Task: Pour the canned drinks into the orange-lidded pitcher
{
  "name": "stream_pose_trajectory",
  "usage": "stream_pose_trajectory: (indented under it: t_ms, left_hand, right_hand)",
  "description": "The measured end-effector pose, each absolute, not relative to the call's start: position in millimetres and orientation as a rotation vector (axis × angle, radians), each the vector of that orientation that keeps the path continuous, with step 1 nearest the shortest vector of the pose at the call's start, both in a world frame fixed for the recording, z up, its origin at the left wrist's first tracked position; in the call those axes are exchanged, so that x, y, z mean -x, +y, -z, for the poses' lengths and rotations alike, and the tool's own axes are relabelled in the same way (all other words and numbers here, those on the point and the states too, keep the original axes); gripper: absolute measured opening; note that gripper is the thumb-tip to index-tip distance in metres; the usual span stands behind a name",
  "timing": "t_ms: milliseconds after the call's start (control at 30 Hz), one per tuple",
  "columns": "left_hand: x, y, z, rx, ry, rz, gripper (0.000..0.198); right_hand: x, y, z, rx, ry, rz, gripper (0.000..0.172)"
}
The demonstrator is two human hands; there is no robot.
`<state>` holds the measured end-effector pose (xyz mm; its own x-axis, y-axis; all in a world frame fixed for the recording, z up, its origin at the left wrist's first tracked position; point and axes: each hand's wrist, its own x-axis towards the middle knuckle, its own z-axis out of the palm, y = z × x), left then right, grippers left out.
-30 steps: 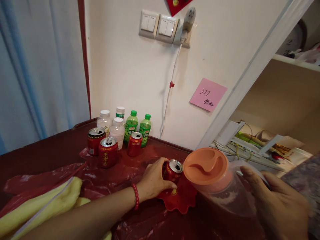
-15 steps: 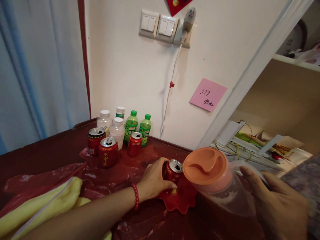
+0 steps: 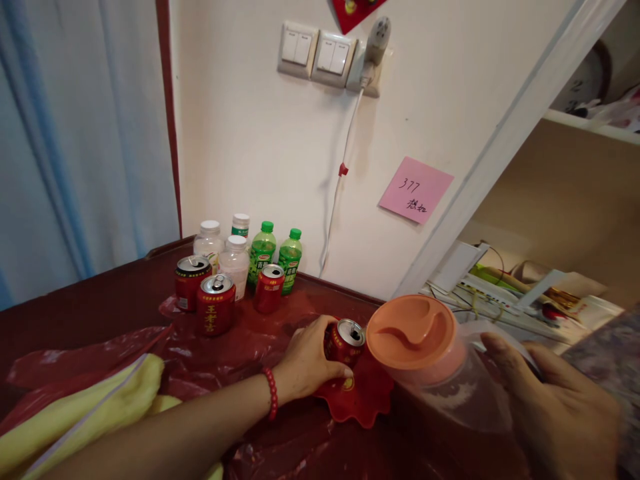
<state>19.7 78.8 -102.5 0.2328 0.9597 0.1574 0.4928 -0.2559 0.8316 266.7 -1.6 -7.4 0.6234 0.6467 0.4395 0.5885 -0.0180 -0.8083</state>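
My left hand (image 3: 313,360), with a red bead bracelet at the wrist, is closed around a red drink can (image 3: 345,343) whose top is opened. The can stands over a red scalloped mat (image 3: 363,400). On the right, my right hand (image 3: 555,400) grips the handle of a clear plastic pitcher (image 3: 465,400) with an orange lid (image 3: 413,330). The pitcher is tilted toward the can, and its lid edge is right beside the can's top. I cannot tell whether liquid is flowing.
Several red cans (image 3: 216,307) stand at the back left, before white-capped bottles (image 3: 235,263) and two green bottles (image 3: 290,260). A yellow towel (image 3: 100,407) and red plastic film (image 3: 190,360) lie on the table. A white cable (image 3: 333,220) hangs down the wall.
Almost nothing differs. Both hands, the can and the tilted pitcher stay in nearly the same place; my right hand has shifted very slightly.
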Motion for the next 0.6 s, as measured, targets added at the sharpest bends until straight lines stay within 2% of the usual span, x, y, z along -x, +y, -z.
stream_pose_trajectory:
  t_ms: [600]
  left_hand:
    - [-21.0, 78.8, 101.7, -1.840, 1.339, -0.907, 0.079]
  right_hand:
    - [-264.9, -1.5, 6.5, 1.682, -1.016, -0.046, 0.053]
